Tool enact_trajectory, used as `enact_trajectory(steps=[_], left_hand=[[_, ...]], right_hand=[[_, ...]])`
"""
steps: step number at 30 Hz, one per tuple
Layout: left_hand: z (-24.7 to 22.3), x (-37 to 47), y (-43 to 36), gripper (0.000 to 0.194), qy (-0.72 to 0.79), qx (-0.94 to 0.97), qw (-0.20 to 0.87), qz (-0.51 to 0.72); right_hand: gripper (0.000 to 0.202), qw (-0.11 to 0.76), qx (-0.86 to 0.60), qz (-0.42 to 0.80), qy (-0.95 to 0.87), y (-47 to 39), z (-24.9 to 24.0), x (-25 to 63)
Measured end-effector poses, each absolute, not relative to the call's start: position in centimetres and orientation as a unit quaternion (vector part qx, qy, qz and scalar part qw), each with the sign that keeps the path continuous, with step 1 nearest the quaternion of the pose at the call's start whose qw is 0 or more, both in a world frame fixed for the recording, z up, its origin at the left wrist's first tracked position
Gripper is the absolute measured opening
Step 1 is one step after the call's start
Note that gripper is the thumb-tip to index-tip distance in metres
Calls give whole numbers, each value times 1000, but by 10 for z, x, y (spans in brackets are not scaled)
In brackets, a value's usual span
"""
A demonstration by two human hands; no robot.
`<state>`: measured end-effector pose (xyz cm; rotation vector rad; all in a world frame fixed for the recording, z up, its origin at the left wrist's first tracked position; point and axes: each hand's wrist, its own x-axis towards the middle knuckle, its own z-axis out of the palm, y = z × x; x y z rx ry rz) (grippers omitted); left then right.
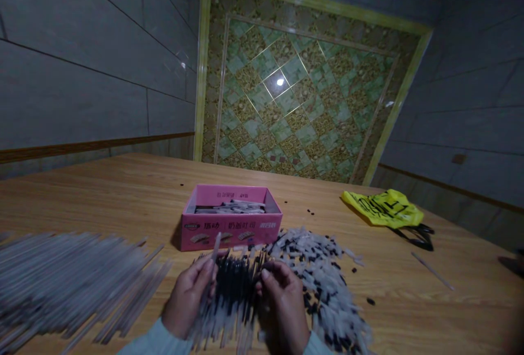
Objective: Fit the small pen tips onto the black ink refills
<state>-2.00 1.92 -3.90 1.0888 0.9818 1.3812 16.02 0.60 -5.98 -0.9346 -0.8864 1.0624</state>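
Observation:
My left hand (190, 292) is closed on a thin translucent tube (216, 248) that points up toward the box. To its right, my right hand (282, 300) has thumb and fingers pinched together; what they hold, if anything, is too small to make out. Between and beneath the hands lies a bundle of thin sticks with black upper parts (235, 281) and pale lower ends. Just beyond stands a pink open box (231, 232) with similar thin pieces inside. A heap of small white and black pieces (323, 273) spreads beside my right hand.
Many long translucent tubes (73, 278) lie at the left of the wooden table (135, 196). A yellow bag (385, 207) with black print and a black strap (415, 237) rests at the right, near a single tube (433, 271). Small black bits are scattered about.

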Motion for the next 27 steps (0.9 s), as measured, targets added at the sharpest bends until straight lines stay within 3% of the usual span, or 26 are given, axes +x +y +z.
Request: enact_trajectory(steps=[4, 8, 17, 27], left_hand=[[-45, -26, 24, 34, 461, 588, 392, 537], [-48, -27, 26, 30, 465, 682, 292, 482], [-37, -23, 15, 34, 460, 755, 262, 387], [-37, -19, 12, 27, 460, 734, 287, 409]], right_hand=[[24, 668, -446, 423, -420, 6, -56, 163], [29, 661, -433, 465, -400, 5, -57, 159], [29, 675, -376, 515, -372, 8, -71, 155], [23, 671, -391, 484, -403, 3, -65, 156]])
